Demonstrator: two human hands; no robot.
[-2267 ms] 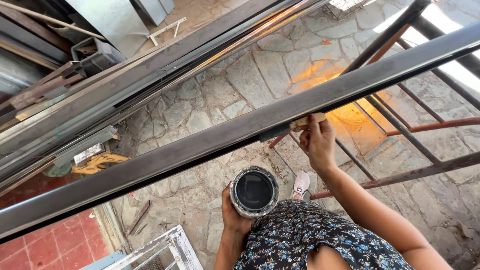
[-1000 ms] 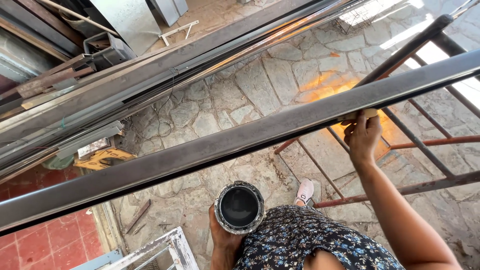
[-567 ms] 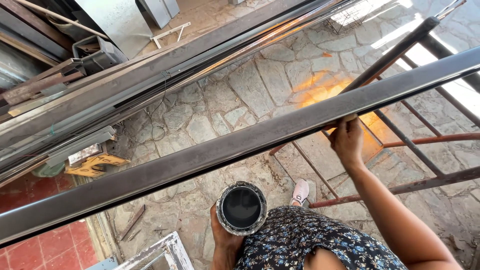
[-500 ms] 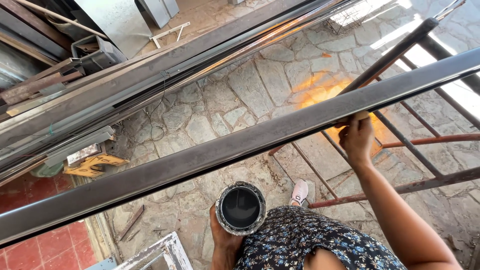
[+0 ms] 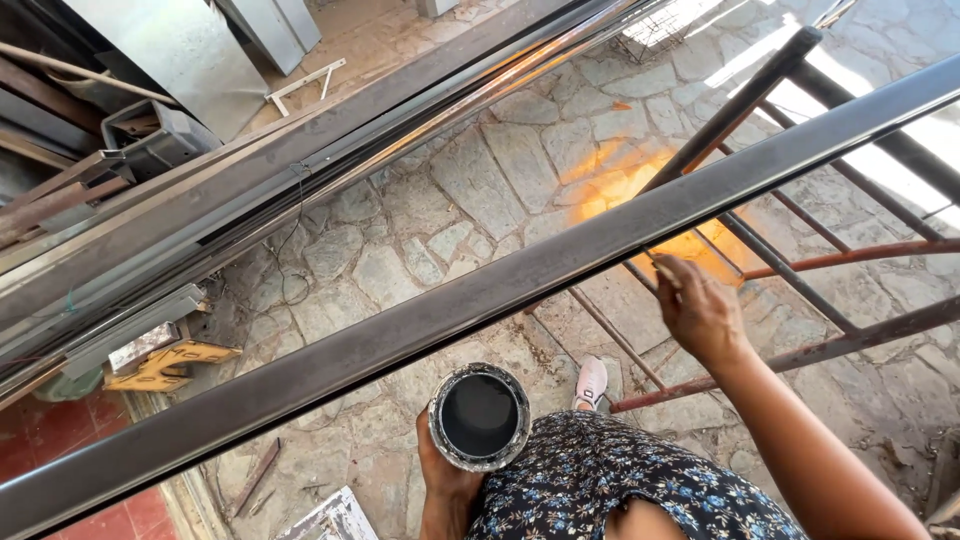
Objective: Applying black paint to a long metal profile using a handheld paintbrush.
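A long dark metal bar (image 5: 450, 305) runs diagonally across the head view, from lower left to upper right. My right hand (image 5: 700, 310) is closed on a thin brush handle (image 5: 662, 270), whose tip meets the underside of the bar. My left hand (image 5: 445, 480) grips a round tin of black paint (image 5: 480, 417) from below, held upright in front of my body just under the bar. My floral dress (image 5: 620, 480) fills the bottom of the view.
A rusty metal frame of bars (image 5: 790, 230) stands on the stone-paved floor (image 5: 480, 190) to the right. Long steel profiles (image 5: 200, 220) lie stacked at the left. A yellow tool (image 5: 165, 365) and my shoe (image 5: 592, 382) are on the ground.
My right hand with the brush has slid back and forth along the bar's lower edge, now a little lower and further left. The paint tin stays about where it was.
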